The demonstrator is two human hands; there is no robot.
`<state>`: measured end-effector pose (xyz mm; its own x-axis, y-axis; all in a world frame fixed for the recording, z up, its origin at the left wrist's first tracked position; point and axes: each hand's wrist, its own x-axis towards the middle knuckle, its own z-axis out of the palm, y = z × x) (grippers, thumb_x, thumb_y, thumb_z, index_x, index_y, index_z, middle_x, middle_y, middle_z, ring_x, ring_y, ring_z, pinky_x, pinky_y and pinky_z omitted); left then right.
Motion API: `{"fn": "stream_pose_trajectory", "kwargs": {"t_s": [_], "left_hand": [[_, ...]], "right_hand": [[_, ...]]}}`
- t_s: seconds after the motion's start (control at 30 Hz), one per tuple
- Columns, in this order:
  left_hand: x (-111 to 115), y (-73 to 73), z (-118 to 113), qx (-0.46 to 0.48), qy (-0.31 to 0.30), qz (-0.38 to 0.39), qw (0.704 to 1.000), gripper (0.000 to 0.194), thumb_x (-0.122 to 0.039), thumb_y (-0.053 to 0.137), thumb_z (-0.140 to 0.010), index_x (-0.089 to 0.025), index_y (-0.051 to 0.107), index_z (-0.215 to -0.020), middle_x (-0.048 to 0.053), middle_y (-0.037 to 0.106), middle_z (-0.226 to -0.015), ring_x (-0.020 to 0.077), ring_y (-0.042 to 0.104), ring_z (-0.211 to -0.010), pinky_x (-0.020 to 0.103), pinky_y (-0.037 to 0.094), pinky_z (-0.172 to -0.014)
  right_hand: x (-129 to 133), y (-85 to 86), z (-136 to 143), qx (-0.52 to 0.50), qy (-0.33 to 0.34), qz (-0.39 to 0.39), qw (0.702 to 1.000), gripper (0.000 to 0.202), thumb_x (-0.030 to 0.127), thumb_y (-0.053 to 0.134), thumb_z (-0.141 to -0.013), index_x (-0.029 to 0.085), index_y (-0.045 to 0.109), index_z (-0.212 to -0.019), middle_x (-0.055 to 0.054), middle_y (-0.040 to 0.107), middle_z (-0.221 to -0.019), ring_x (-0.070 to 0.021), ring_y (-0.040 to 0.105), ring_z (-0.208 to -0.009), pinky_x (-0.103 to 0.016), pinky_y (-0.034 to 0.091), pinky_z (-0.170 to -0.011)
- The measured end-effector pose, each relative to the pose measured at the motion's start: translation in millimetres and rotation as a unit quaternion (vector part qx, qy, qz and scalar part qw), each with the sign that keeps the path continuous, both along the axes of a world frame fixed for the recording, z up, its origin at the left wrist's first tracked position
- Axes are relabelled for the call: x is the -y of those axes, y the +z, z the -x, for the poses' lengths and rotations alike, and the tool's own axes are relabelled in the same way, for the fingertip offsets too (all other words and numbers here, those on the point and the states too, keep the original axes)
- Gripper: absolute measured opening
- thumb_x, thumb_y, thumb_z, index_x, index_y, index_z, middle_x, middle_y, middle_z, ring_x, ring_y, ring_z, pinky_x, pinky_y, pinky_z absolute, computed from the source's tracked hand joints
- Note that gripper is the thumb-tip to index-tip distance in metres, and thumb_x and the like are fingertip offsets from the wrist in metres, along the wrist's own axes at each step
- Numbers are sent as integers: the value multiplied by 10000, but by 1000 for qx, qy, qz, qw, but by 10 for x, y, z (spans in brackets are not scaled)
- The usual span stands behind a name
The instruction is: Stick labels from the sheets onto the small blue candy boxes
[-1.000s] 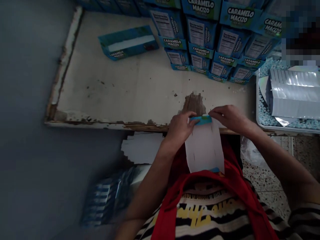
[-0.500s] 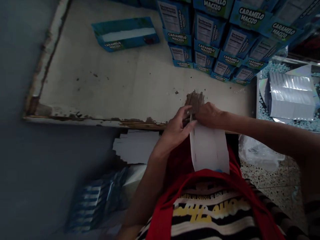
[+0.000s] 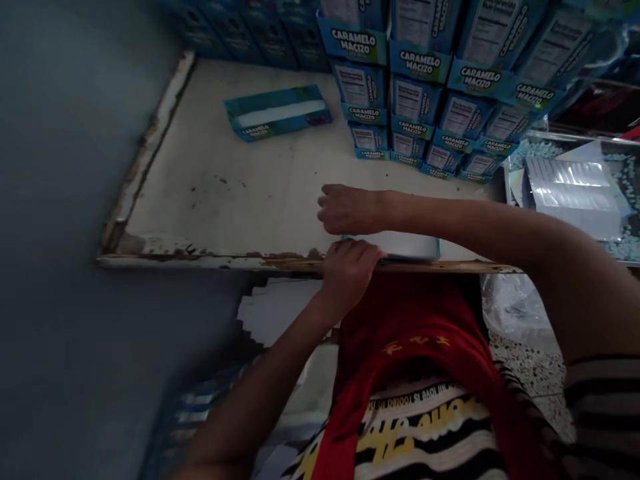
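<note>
Your left fingers (image 3: pixel 350 249) clasp blue-edged white cardboard (image 3: pixel 414 245); your right fingers (image 3: pixel 327 208) curl, grip unclear. One metal tray (image 3: pixel 508 188) holds pale-blue pellets (image 3: pixel 537 150), silvery sheets (image 3: pixel 575 195).

One left hand (image 3: pixel 350 267), one right hand (image 3: pixel 345 210) and one white card (image 3: pixel 413 245) are seen near. Far off, one lone blue box (image 3: pixel 277 112) is seen left, and four front piles of blue boxes (image 3: pixel 415 100) right.
</note>
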<state>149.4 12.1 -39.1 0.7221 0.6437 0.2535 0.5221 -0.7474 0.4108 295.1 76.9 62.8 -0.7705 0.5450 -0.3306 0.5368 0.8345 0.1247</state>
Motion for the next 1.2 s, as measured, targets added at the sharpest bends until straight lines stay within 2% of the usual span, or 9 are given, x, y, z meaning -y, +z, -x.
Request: {"fn": "stream_pose_trajectory", "kwargs": {"t_s": [0.1,0.17,0.27,0.37,0.5,0.6,0.73,0.87,1.2], "left_hand": [[-60,-17,-237,-58,59,14,996,299,-332,504,-1074,-205,684,-872,135,755,-894,311,693,-913,402,447,-782],[-156,-19,-331,-80,64,44,994,315,-363,508,-1073,-206,684,-865,121,756,-876,296,691,-863,371,419,-737],[-344,-72,-398,-116,67,130,982,361,-415,522,-1064,-223,673,-799,88,748,-833,264,668,-777,337,391,-689],[-460,-133,-413,-145,55,183,971,364,-420,549,-1047,-226,661,-761,76,735,-831,256,654,-775,327,416,-709],[-296,-125,-330,-82,41,80,993,171,-327,611,-1018,-198,713,-973,143,724,-1065,322,650,-1036,406,488,-895],[-11,-147,-216,-52,35,-13,998,208,-295,579,-1036,-174,699,-1155,195,672,-1229,361,596,-1156,486,471,-1003],[203,-257,-171,-102,50,-23,993,259,-332,506,-1067,-162,677,-1163,204,661,-1192,370,576,-1082,515,472,-955],[110,-293,-234,-151,68,-11,986,294,-400,493,-1072,-158,660,-1067,203,658,-1096,381,580,-1050,510,474,-894],[-191,-218,-206,-185,-33,44,981,113,-264,614,-1012,-228,700,-948,106,709,-997,310,647,-1052,372,471,-781]], "right_hand": [[378,54,-343,-147,-146,-89,974,367,119,423,-1089,189,686,-1335,-79,687,-1272,-255,581,-1243,-386,471,-1023],[822,-71,-611,-252,-299,-161,906,327,240,416,-1131,172,719,-1237,-101,694,-1178,-251,596,-1143,-369,493,-965],[1479,-453,-880,-293,-311,-171,888,331,221,426,-1117,200,743,-1210,-115,706,-1133,-251,598,-1035,-392,500,-950],[1783,-863,-926,-263,-322,-125,901,369,163,449,-1089,211,681,-1372,-148,669,-1338,-288,562,-1223,-431,478,-1044],[1682,-1136,-896,-244,-350,-71,902,379,172,488,-1074,191,625,-1427,-154,676,-1293,-304,530,-1213,-435,468,-1035],[1586,-1135,-896,-237,-341,-58,908,307,186,504,-1072,193,649,-1342,-138,687,-1215,-304,529,-1122,-427,455,-958],[1572,-1055,-840,-188,-334,-82,920,229,206,455,-1092,184,657,-1198,-139,678,-1155,-314,526,-1043,-440,415,-872],[1495,-1003,-761,-167,-361,-71,915,262,314,418,-1124,184,643,-1162,-163,677,-1170,-332,545,-1057,-439,407,-842],[1275,-952,-625,-158,-479,30,863,514,587,482,-1088,127,705,-1137,-228,748,-1129,-340,685,-1079,-382,508,-816]]}}
